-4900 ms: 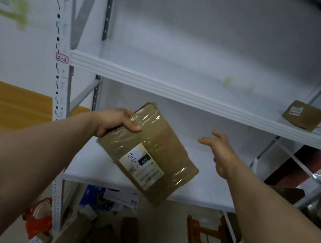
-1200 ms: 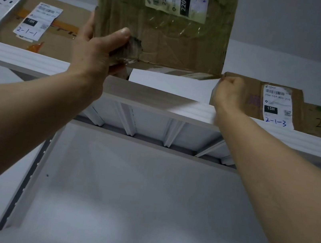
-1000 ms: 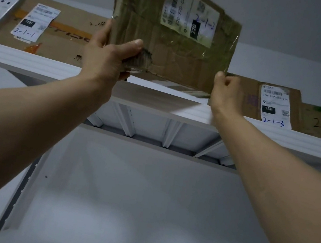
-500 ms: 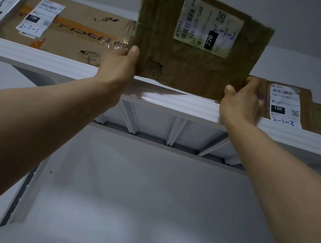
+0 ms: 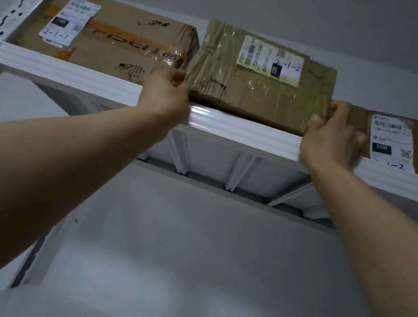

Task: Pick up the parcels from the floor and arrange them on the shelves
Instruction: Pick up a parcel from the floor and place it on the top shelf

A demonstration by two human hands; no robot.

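As seen from the head camera, looking up, a flat brown parcel (image 5: 254, 88) lies on the top shelf (image 5: 247, 131), its front edge at the rim, between 2 other boxes. The left hand (image 5: 164, 96) pinches its left front corner; the right hand (image 5: 332, 134) curls round its right front corner. To seat it well, both hands should probably push evenly back, without jamming the box marked 2-1-1 (image 5: 106, 40) touching its left side or the right box (image 5: 391, 140) just beside it. The parcel is creased cardboard under glossy tape, scuffed near the front, with a white label handwritten 2-1-2.
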